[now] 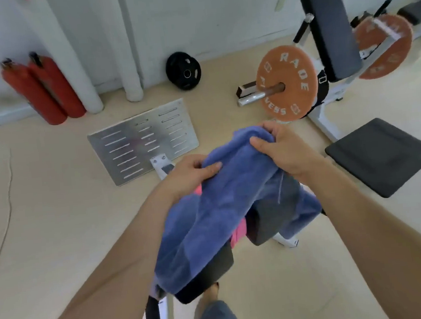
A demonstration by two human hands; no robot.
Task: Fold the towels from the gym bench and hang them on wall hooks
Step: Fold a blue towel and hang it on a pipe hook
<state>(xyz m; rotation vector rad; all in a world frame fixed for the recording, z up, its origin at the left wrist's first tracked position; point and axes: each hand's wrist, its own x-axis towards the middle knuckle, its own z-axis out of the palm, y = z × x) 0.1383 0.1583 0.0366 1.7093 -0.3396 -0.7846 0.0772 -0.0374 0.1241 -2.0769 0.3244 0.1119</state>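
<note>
A blue towel is draped over the dark padded gym bench in front of me. My left hand grips the towel's left upper edge, thumb on top. At the towel's far end, my right hand pinches a bunched fold and holds it raised. A pink towel peeks out from under the blue one, mostly hidden. No wall hooks are in view.
A perforated metal footplate stands ahead on the floor. An orange weight plate on a bar and a rack with an upright pad are at the right. A dark floor pad, a black plate and two red cylinders lie around.
</note>
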